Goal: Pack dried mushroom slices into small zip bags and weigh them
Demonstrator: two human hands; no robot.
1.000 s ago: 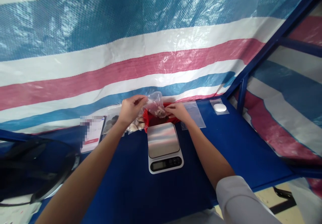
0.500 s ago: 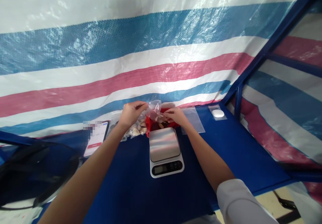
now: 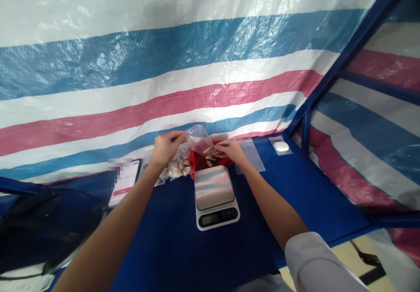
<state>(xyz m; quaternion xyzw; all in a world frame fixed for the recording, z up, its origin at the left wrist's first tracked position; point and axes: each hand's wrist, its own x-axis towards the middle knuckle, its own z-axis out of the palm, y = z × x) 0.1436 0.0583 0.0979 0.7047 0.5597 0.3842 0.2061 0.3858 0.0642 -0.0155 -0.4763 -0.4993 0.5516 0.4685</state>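
A clear plastic bag is stretched between my two hands above a red bag. My left hand pinches the clear bag's left edge between thumb and fingers. With fingers closed, my right hand grips its other side, over the red bag. Thin brownish slices show in and under the clear plastic; which lie in which bag I cannot tell. Just in front stands a white digital scale with a bare metal plate. Left of the red bag, pale shell-like pieces lie in clear plastic.
A phone with a lit screen lies at the left, beside a black object. Right of my hand are a flat clear bag and a small bag with a white oval item. Striped sheeting walls the back.
The clear bag has spread wider as my left hand shifted slightly left. More of the brown slices show beneath it. The camera view has shifted a little.
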